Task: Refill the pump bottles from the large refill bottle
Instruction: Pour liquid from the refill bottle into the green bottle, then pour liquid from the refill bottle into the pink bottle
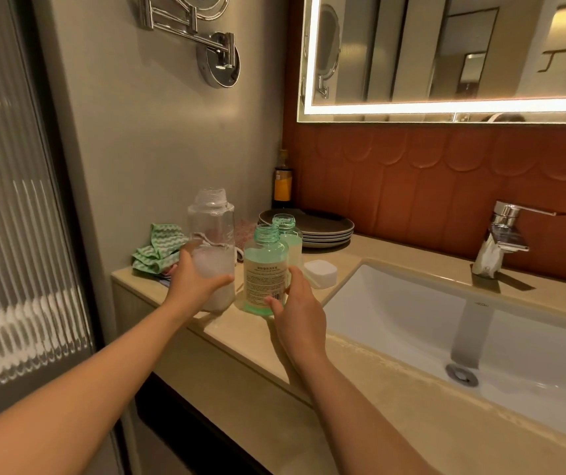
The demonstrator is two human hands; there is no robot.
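Observation:
A large clear refill bottle [211,231] stands upright on the beige counter [247,334], uncapped, with whitish liquid in its lower part. My left hand [194,279] grips its lower half. Right beside it stands a green-tinted bottle [265,269] with an open neck and a printed label, partly filled. My right hand [297,305] holds this bottle low on its right side, thumb at the front. A second green-tinted open bottle [286,234] stands just behind it.
A green patterned cloth [158,248] lies at the counter's back left. A stack of dark plates [322,228] and a dark bottle [282,181] sit in the corner. A white lid-like tub [321,273] lies near the white sink [446,323], with its faucet [501,234].

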